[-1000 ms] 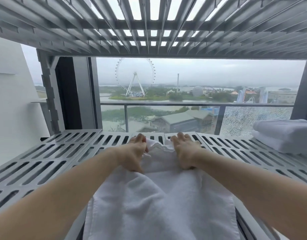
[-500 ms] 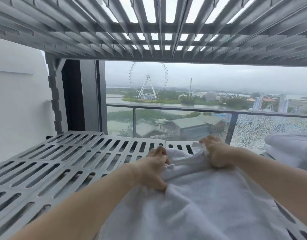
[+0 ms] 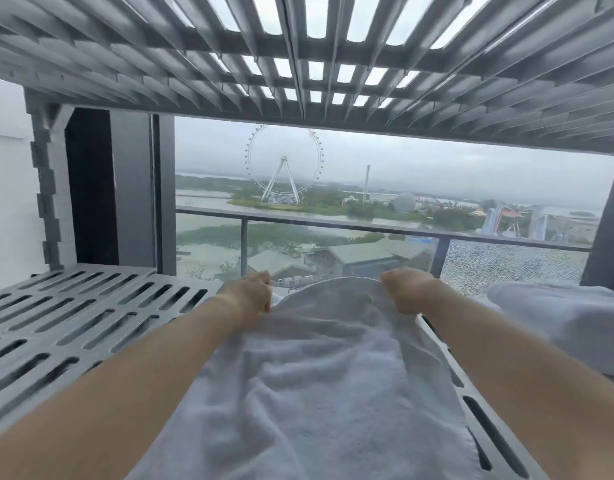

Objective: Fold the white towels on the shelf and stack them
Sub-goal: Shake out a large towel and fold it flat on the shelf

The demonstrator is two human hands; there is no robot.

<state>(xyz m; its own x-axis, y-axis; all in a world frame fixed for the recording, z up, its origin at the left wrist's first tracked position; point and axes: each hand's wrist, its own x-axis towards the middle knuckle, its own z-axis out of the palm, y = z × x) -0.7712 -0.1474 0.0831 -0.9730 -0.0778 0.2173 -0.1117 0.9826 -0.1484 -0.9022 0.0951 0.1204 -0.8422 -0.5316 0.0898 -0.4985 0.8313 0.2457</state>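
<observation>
Head view, looking out along both my bare forearms. My left hand is curled into a fist round the far left corner of the white towel, knuckles up, with the cloth bunched under my fingers. My right hand is closed the same way on the far right corner. Between the two fists the far edge of the towel rises in a shallow arch. The rest of the cloth lies rumpled on the shelf and runs back toward me between my arms, down to the bottom of the picture.

The shelf is grey, with rows of long slots that show at my left and in a strip along the towel's right side. On it, beside my right forearm, sits a pile of towels, white and blurred, so I cannot tell how it is folded. Close overhead is an upper shelf, slatted, with light coming through the gaps. Beyond my hands stands a glass railing, and far off a big wheel under a grey sky.
</observation>
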